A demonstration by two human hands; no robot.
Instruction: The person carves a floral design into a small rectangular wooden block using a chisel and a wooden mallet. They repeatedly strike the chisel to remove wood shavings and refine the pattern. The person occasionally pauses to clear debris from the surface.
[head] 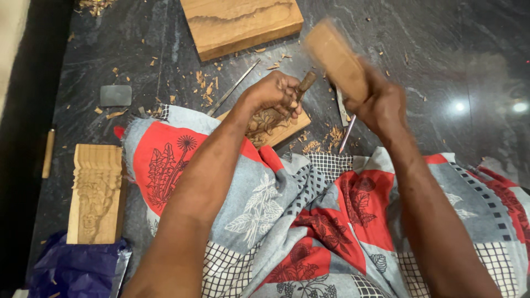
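Left hand [274, 94] is curled into a fist around a chisel [303, 85], whose brown wooden handle sticks up and to the right out of the grip; the blade end is hidden under the fingers, pressed down toward the carved wood panel [276, 128]. That forearm runs up from the lower left, bent at the wrist so the knuckles face away from the camera. The panel lies just beyond the knees, its near edge touching the patterned red and grey cloth [309, 221] over the lap, and leafy relief shows on its surface beneath the fist.

Right hand [381, 105] is closed around the lower end of a wooden mallet [335, 58], raised above and just right of the chisel handle, blurred. The right forearm reaches up from the lower right, nearly straight.

Wood chips lie scattered on the dark stone floor [441, 49]. A plain wooden block [240, 23] sits farther off, and a second carved piece [96, 193] lies to the left.
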